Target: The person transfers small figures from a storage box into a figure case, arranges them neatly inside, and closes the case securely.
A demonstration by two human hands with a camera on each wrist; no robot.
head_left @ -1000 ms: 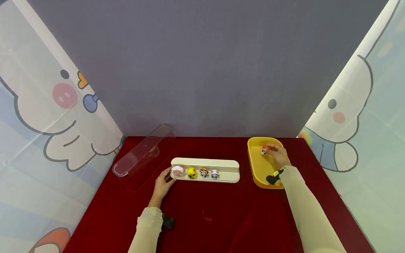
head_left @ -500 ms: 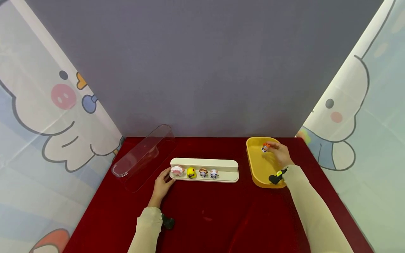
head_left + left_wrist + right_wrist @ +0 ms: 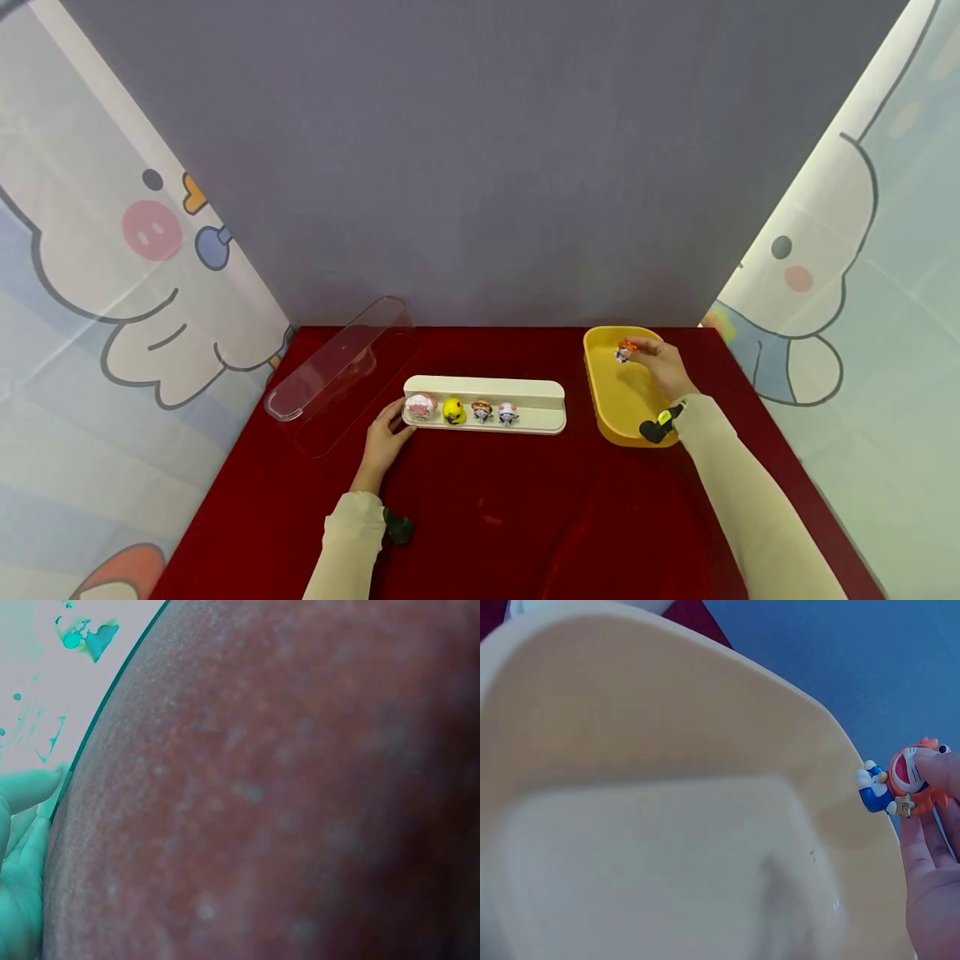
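Note:
My left hand (image 3: pixel 384 442) is at the left end of a cream display base (image 3: pixel 543 418), thumb at the front corner and fingers along its left end. Several small figurines stand on that base in a row: a pink and white one (image 3: pixel 421 406), a yellow one (image 3: pixel 453 410), a brown-headed one (image 3: pixel 482 410) and a white-headed one (image 3: pixel 507 413). Over the far part of a yellow bin (image 3: pixel 618 400), my right hand (image 3: pixel 663 367) pinches an orange and blue figurine (image 3: pixel 889 784) between thumb and fingers. In the right wrist view it lies sideways, its legs pointing left.
A clear plastic cover (image 3: pixel 341 371) lies slanted on the red cloth (image 3: pixel 480 517) at the left. A grey wall (image 3: pixel 495 167) rises behind the table. Cartoon-printed curtains (image 3: pixel 82 250) hang on both sides.
My right hand shifts slightly, and the pinched figurine turns a little between its fingers. The left hand, the display base and its row of figurines keep their places.

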